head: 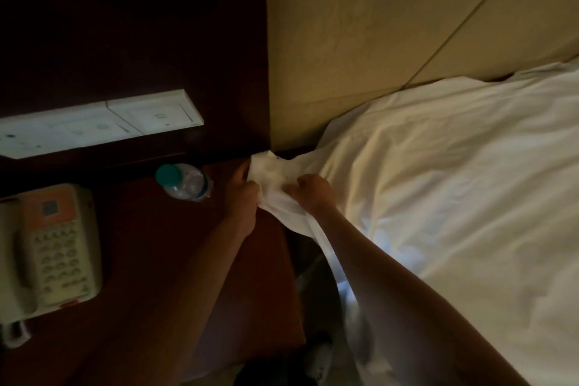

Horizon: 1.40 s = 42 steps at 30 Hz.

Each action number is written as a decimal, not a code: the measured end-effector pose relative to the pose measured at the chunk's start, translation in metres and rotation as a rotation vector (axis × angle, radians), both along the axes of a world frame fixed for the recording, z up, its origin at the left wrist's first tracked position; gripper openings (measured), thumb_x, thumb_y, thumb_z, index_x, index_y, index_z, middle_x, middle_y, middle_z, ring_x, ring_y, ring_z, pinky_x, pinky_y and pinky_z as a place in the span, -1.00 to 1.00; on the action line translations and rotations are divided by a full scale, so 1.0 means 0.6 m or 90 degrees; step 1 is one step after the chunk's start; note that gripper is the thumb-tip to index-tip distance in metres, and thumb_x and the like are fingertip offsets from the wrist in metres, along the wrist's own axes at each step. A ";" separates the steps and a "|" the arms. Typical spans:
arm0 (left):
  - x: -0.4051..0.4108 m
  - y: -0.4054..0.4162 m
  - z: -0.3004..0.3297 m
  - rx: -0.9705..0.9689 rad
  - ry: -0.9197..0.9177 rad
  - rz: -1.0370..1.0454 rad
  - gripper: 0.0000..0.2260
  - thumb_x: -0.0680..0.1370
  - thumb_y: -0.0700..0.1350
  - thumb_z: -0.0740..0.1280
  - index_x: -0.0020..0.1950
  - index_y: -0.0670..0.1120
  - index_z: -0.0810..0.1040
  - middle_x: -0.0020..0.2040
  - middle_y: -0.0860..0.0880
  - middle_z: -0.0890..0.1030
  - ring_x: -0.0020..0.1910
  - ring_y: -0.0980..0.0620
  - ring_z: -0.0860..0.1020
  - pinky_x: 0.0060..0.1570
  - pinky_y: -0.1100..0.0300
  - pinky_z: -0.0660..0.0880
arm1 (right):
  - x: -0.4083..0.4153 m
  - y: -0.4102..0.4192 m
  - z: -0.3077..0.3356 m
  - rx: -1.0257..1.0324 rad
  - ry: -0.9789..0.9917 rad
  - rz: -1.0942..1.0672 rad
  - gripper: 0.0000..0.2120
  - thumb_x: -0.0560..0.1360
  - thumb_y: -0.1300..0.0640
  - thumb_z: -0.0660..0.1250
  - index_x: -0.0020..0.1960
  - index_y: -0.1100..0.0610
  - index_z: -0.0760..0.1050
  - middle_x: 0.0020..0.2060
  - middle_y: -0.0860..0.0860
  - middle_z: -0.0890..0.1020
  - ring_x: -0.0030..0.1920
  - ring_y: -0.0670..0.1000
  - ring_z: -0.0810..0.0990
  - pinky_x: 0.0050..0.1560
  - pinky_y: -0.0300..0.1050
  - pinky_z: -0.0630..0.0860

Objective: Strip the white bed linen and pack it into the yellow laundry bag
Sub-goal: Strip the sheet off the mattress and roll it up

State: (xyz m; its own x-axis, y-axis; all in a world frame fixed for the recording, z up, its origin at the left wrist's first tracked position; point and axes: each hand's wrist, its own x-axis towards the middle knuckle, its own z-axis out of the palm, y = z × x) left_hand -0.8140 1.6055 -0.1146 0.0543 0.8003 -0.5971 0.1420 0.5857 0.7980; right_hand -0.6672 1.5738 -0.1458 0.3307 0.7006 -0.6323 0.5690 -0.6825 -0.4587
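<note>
White sheet [454,182] covers the bed; the dim nightstand [175,276] bears a telephone [50,247] and probably a water bottle [185,180].

Dark reddish-brown nightstand [150,260] beside the bed. On it, at the left edge, a cream push-button telephone [50,247] with an orange panel; farther back, a clear plastic water bottle [185,182], teal cap. Behind, on dark wood panelling [131,25], a white switch plate [100,122]. To the right, a tan padded headboard [391,25].

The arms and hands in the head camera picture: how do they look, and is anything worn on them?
Both forearms are bare up to the picture's edge: no sleeves show. The left hand and right hand wear no gloves. No watch, ring or bracelet can be seen, though the dim light could hide small things.
</note>
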 end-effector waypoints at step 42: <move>0.019 0.004 0.072 -0.149 -0.278 0.003 -0.53 0.74 0.04 -0.03 0.53 -0.22 0.31 0.47 -0.23 0.41 0.45 -0.15 0.40 0.49 0.18 0.23 | -0.067 0.008 0.147 0.372 0.116 -0.082 -0.62 0.71 0.03 0.06 0.40 0.20 0.40 0.11 0.23 0.65 0.07 0.08 0.62 0.02 -0.21 0.40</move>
State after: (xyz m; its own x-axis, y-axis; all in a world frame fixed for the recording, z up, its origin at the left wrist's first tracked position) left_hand -0.8026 1.6081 -0.0715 0.3356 0.6481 -0.6836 -0.1793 0.7564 0.6290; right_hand -0.7074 1.5789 -0.0579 0.3583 0.9094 -0.2112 0.3759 -0.3475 -0.8590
